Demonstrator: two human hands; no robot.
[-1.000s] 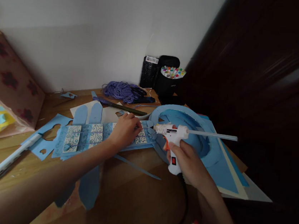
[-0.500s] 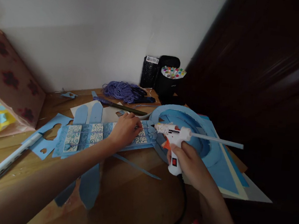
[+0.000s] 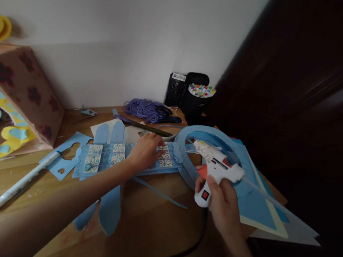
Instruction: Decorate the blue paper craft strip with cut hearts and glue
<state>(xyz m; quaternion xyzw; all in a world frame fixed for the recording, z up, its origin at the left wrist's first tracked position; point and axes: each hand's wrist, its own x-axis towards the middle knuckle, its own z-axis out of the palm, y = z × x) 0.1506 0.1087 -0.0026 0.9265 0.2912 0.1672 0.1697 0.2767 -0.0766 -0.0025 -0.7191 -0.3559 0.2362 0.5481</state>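
My left hand (image 3: 146,150) presses down on a long blue paper strip (image 3: 109,156) with white patterned squares, lying on the wooden table (image 3: 154,221). Its fingers are curled onto the strip near the right end. My right hand (image 3: 222,200) grips a white glue gun (image 3: 215,168) with an orange trigger and a red switch. The nozzle points left toward the strip's right end, and a clear glue stick juts out behind. The gun hangs over a blue foam ring (image 3: 195,137).
Blue and cream sheets (image 3: 262,205) lie at the right. Purple cord (image 3: 142,109) and a black cup of markers (image 3: 200,96) stand at the back. A brown box with yellow hearts (image 3: 10,98) sits left, a white marker pen (image 3: 19,185) before it. A black cable (image 3: 176,252) trails forward.
My right hand has tipped the glue gun, nozzle up-left and glue stick down-right, and drawn it slightly right. The left hand stays on the strip. The view has shifted left.
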